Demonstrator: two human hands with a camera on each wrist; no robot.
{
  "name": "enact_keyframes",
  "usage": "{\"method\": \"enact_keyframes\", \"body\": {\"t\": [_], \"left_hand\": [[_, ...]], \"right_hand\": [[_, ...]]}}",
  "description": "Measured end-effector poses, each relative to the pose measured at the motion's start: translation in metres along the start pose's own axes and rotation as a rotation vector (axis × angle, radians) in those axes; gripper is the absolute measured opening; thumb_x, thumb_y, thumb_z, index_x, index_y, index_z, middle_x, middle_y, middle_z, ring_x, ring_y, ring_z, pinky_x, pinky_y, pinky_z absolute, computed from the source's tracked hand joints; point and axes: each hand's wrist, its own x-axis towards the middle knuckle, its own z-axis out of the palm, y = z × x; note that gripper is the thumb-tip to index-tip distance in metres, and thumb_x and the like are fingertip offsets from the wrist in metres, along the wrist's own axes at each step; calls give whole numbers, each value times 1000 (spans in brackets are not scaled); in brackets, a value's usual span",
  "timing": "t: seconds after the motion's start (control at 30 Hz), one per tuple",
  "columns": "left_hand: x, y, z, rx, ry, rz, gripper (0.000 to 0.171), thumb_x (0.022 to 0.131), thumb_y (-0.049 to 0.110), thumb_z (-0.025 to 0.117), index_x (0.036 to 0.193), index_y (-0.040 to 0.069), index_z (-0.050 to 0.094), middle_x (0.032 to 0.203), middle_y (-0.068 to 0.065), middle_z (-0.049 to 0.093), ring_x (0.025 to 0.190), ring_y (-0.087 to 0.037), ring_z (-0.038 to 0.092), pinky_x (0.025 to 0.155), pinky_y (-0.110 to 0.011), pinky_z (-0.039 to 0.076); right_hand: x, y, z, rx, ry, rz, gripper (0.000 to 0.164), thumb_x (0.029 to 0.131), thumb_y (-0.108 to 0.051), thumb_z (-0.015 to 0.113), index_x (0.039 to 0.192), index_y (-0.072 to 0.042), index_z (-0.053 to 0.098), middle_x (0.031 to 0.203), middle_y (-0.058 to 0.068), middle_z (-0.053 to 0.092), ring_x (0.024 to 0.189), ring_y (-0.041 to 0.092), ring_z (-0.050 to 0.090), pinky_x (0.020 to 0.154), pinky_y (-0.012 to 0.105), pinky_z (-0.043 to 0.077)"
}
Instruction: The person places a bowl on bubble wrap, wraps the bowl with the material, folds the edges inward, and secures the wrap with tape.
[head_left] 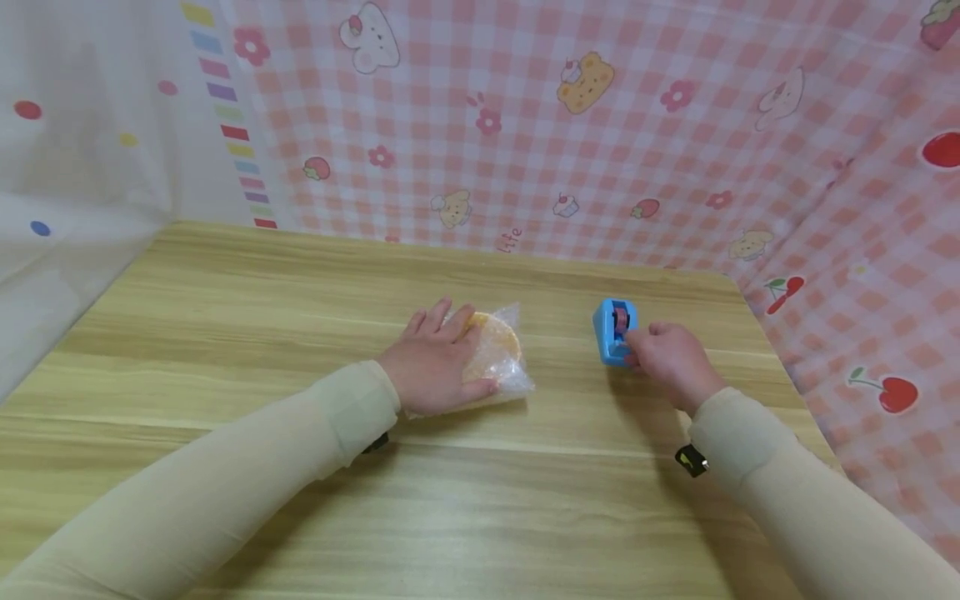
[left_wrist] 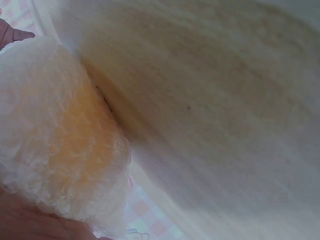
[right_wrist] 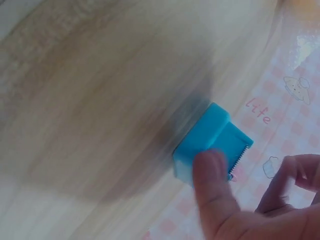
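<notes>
A packet of clear bubble wrap (head_left: 512, 377) lies at the middle of the desk (head_left: 480, 508), and through its plastic one can see a round, yellow-orange object (head_left: 495, 335), of which only a part is visible. The left hand (head_left: 435, 362) rests on the left side of this packet, with the palm down and the fingers spread apart, so that it presses on the wrap and does not clamp it. To the right of the packet, well apart from it, a blue tape dispenser (head_left: 606, 337) stands upright on the desk, with a small reddish tape roll (head_left: 621, 320) in its far part and a toothed cutting edge (right_wrist: 239, 162) at its near end. The right hand (head_left: 675, 358) is at the near right side of the dispenser; its thumb is apart from the bent fingers in the right wrist view, but I cannot tell whether it pinches the tape or only touches the blue body. Both arms come from the near side in cream sleeves (head_left: 247, 475), and a small black device (head_left: 692, 460) is seen below the right wrist. Behind the desk, on the far side, hangs a pink checked cloth (head_left: 525, 158) with printed cartoon figures, which continues along the right side; on the left there is a white cloth (head_left: 82, 175) with coloured dots.
</notes>
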Motion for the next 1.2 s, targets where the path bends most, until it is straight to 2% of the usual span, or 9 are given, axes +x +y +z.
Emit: {"method": "enact_keyframes", "body": {"t": [0.07, 0.13, 0.3, 0.33, 0.43, 0.53, 0.6, 0.87, 1.2], "left_hand": [[0, 0, 0, 0, 1, 0, 95, 101, 75, 40, 168, 8, 26, 179, -12, 8, 165, -41, -1, 132, -61, 9], [1, 0, 1, -1, 1, -1, 95, 101, 75, 40, 168, 8, 26, 179, -12, 8, 165, -41, -1, 132, -61, 9], [1, 0, 1, -4, -2, -4, 95, 102, 75, 39, 168, 8, 26, 179, -12, 7, 165, -41, -2, 132, -61, 9], [1, -1, 1, -3, -4, -5, 95, 102, 75, 39, 168, 8, 26, 179, -12, 7, 165, -41, -2, 132, -61, 9], [1, -1, 2, 1, -4, -6, 95, 102, 75, 39, 168, 8, 26, 179, -12, 7, 165, -41, -2, 132, -61, 9], [0, -1, 1, 6, -2, -5, 95, 102, 75, 39, 168, 8, 26, 179, -12, 7, 165, -41, -2, 132, -61, 9], [0, -1, 1, 7, 0, -3, 95, 102, 75, 39, 168, 8, 26, 179, -12, 7, 165, -41, -2, 132, -61, 9], [1, 0, 2, 23, 18, -2, 96, 101, 76, 39, 167, 7, 28, 178, -13, 11, 164, -42, 2, 132, -62, 12], [0, -1, 2, 22, 16, -3, 97, 101, 76, 38, 167, 7, 26, 178, -13, 9, 164, -42, 1, 132, -62, 11]], "right_hand": [[-2, 0, 0, -44, 16, 11, 46, 108, -46, 41, 107, -2, 55, 111, 17, 58, 109, 32, 54, 88, 42, 50], [-4, 0, -1, -85, 30, 18, 49, 109, -49, 41, 108, -1, 54, 108, 16, 52, 104, 31, 50, 83, 40, 48], [-9, 1, -3, -105, 12, 16, 66, 109, -48, 40, 143, 8, 49, 136, 27, 51, 118, 38, 49, 104, 56, 51], [-10, 1, -3, -97, 9, 17, 65, 110, -47, 40, 142, 9, 49, 135, 26, 52, 117, 37, 50, 104, 55, 51], [-9, 4, -2, -50, -5, 8, 52, 109, -41, 44, 121, 7, 59, 113, 19, 61, 106, 32, 55, 93, 45, 54], [-6, 7, 0, -3, -24, -4, 41, 109, -36, 47, 93, 0, 59, 87, 6, 60, 89, 24, 55, 79, 34, 48], [-4, 9, -1, 7, -46, -7, 41, 110, -35, 47, 87, -3, 59, 80, 3, 58, 84, 22, 54, 77, 32, 47], [1, 14, -4, -3, -122, 48, 42, 112, -35, 45, 100, 1, 63, 90, 4, 61, 85, 20, 57, 76, 30, 52], [4, 17, -5, 7, -159, 66, 40, 112, -30, 45, 97, 1, 64, 85, 3, 61, 81, 19, 58, 72, 30, 53]]}}
